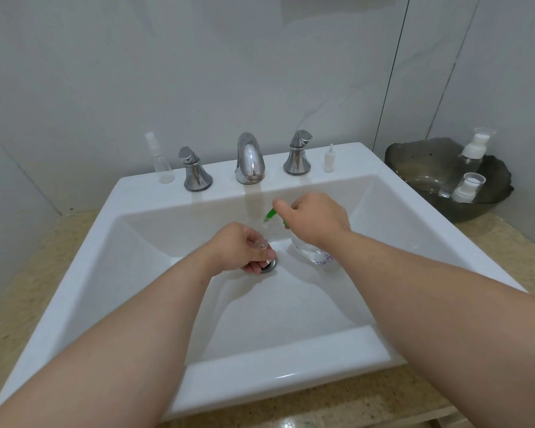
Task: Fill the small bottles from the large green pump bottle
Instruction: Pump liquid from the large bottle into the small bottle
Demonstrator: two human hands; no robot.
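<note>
A person leans over a white sink (291,359) set in a speckled counter (28,291), both forearms reaching down into the basin. The right hand (317,219) curls its fingers over the green head of the pump bottle (314,254), whose clear body, marked with purple handwriting, lies tilted just right of the drain (270,264); its green nozzle (269,214) points down and to the left. Below it, the left hand (240,250) closes fingers and thumb round what appears to be a small bottle (260,242) of clear plastic, held directly above the drain, its mouth largely hidden by the fingers. Nozzle and small bottle are near but apart, and no liquid can be seen passing between them. On the sink's back rim a spray bottle (162,163) stands at the left corner, beside the tap (249,160) and its handles (195,169), and a little white pump insert (329,159) stands towards the right corner. At the counter's back right corner a dark bowl (414,168) holds two more bottles with white tops (473,148). The likeliest trouble from here is aim: a press on the pump while the nozzle sits off the narrow mouth would send liquid over the fingers and straight down the drain. The small bottle, once wet, could also slip from the pinch, and the tilted pump bottle could slide on the smooth basin under a hard push.
</note>
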